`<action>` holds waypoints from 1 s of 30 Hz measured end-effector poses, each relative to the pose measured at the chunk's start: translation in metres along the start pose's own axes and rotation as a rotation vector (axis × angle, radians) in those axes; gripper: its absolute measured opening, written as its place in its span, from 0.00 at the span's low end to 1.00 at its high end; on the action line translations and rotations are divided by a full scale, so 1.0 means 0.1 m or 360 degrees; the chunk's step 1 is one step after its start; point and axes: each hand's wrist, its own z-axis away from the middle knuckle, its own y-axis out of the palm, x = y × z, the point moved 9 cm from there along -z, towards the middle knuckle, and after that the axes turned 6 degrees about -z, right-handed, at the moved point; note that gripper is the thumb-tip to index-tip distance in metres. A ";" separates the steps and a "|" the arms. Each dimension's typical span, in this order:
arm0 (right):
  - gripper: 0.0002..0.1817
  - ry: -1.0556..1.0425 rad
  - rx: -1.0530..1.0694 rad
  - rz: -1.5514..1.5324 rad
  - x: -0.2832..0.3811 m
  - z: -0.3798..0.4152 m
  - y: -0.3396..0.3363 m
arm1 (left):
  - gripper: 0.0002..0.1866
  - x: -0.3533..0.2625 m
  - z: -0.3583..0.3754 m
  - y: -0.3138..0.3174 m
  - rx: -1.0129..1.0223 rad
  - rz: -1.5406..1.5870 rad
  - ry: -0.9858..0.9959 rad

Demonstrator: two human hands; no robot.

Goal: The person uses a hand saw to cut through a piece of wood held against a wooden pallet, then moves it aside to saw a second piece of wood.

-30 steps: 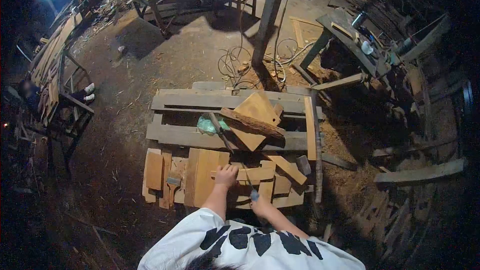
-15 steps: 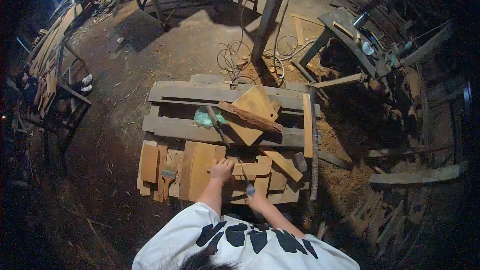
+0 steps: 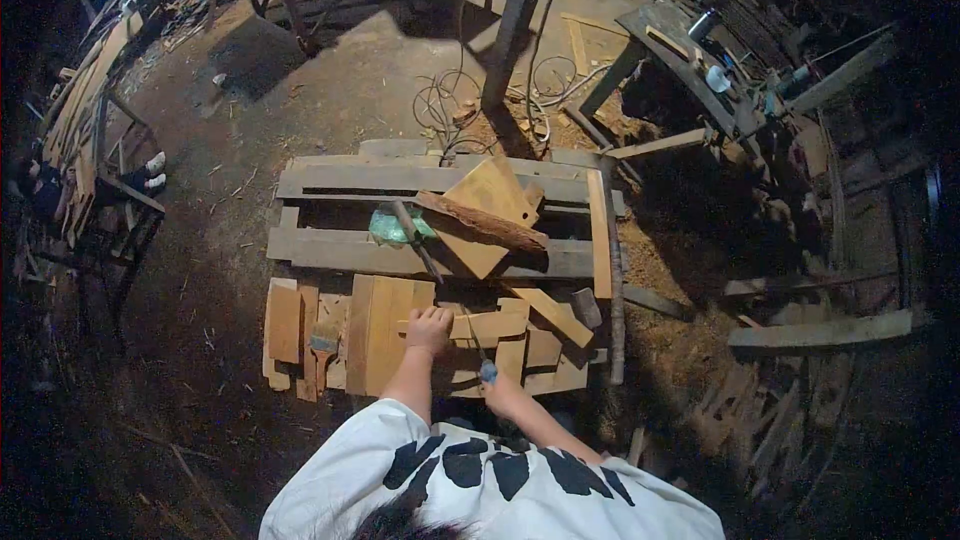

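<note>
My left hand (image 3: 428, 330) is closed over the left part of a narrow wooden strip (image 3: 490, 325), pressing it onto boards on the low bench. In my right hand (image 3: 503, 396) is a thin-bladed tool with a blue-grey handle (image 3: 488, 371); its slim blade crosses the strip just right of my left hand. Whether it is a saw or a file I cannot make out. Left of my left hand lie wide flat boards (image 3: 385, 330) and a paintbrush (image 3: 323, 344). Short wood pieces (image 3: 541, 348) lie to the right of the tool.
Farther back on the slatted bench (image 3: 350, 180) lie a square board (image 3: 480, 252), a bark-edged piece (image 3: 485, 222), a dark long-handled tool (image 3: 415, 238) and green plastic (image 3: 388, 226). Beyond stand a post (image 3: 515, 30) with loose cables (image 3: 440, 100) and a side table (image 3: 675, 50).
The camera view has shifted, so the scene sits slightly left and higher. My left hand stays on the strip; the tool in my right hand has drawn back slightly toward me.
</note>
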 end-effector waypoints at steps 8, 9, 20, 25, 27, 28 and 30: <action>0.17 0.0104 0.0084 0.0085 0.09 -0.19 -0.02 | 0.04 0.01 0.00 0.02 0.0048 -0.0031 -0.0021; 0.17 0.0185 0.0073 0.0042 0.19 -0.21 -0.08 | 0.05 0.00 0.00 0.03 0.0095 -0.0039 -0.0036; 0.17 0.0101 0.0049 0.0140 -0.16 -0.14 0.04 | 0.08 0.03 0.02 0.19 0.0267 0.0004 -0.0032; 0.18 0.0285 -0.0056 -0.0079 0.06 -0.30 -0.02 | 0.07 0.02 -0.02 0.08 0.0134 0.0004 -0.0054; 0.17 0.0275 -0.0137 0.0047 -0.14 -0.31 0.10 | 0.05 0.02 -0.01 0.09 0.0162 0.0012 -0.0071; 0.17 0.0254 -0.0128 0.0049 -0.05 -0.21 0.02 | 0.05 0.04 0.00 0.10 0.0155 -0.0005 -0.0084; 0.17 0.0011 0.0142 0.0031 0.43 0.24 -0.20 | 0.05 0.03 0.01 0.11 -0.0030 -0.0068 -0.0027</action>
